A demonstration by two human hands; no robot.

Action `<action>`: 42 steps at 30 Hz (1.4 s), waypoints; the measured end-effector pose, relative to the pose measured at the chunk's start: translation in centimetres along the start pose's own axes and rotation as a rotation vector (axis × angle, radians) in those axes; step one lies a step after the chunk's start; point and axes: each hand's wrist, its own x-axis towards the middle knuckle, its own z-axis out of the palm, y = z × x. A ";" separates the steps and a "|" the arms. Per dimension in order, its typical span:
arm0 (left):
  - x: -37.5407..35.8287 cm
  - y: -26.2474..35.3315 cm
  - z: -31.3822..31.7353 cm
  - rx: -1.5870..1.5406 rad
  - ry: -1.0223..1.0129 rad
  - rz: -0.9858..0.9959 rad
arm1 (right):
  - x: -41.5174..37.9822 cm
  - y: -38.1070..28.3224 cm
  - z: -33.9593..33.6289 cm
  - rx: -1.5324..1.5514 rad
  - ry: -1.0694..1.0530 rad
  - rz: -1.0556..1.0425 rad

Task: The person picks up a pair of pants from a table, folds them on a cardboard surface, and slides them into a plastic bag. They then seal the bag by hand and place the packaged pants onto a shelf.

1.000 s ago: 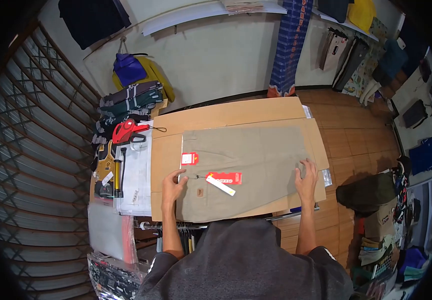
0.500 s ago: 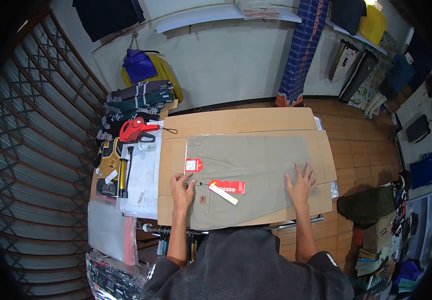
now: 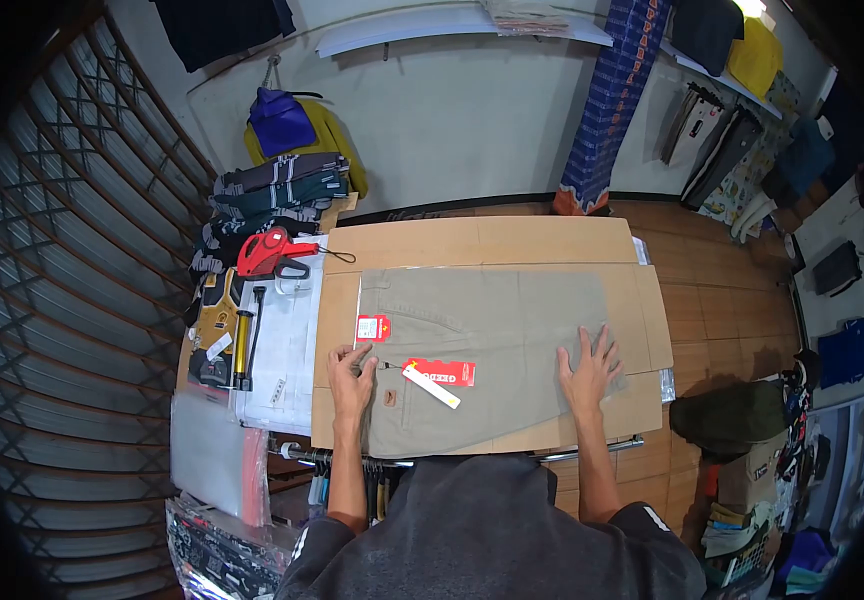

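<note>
A pair of khaki shorts (image 3: 512,330) lies flat and folded on the cardboard, its waistband to the left. A red-and-white label (image 3: 372,328) sits at the waistband. Below it, a red hang tag (image 3: 457,373) and a white strip tag (image 3: 432,388) hang from a short cord. Near the pocket is a small brown patch (image 3: 390,398). My left hand (image 3: 352,385) has its thumb and fingers curled in on the waistband edge, beside the tag cord. Spread flat, my right hand (image 3: 586,372) rests on the leg end of the shorts.
Beneath the shorts are cardboard sheets (image 3: 472,238). To the left lie a red tag-tool-like device (image 3: 267,252), a yellow-and-black pump (image 3: 243,345) and clear plastic bags (image 3: 214,455). Folded clothes (image 3: 277,195) are stacked behind. A metal rail (image 3: 592,450) runs along the front edge.
The shorts and their tags have slid a little to the left over the cardboard. Both my hands have shifted left along with them.
</note>
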 end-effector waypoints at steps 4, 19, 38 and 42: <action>0.0 0.1 0.0 0.003 0.003 0.003 | 0.0 -0.1 0.0 0.014 -0.002 0.008; -0.2 -0.5 0.4 -0.016 0.012 -0.005 | 0.6 -0.3 0.1 0.028 0.000 0.011; -1.7 -0.7 -1.3 -0.157 0.031 -0.069 | 4.3 18.0 -1.7 0.304 0.317 0.419; -3.8 -1.1 -1.8 -0.270 0.116 -0.120 | 4.4 18.2 -3.3 0.719 0.484 0.413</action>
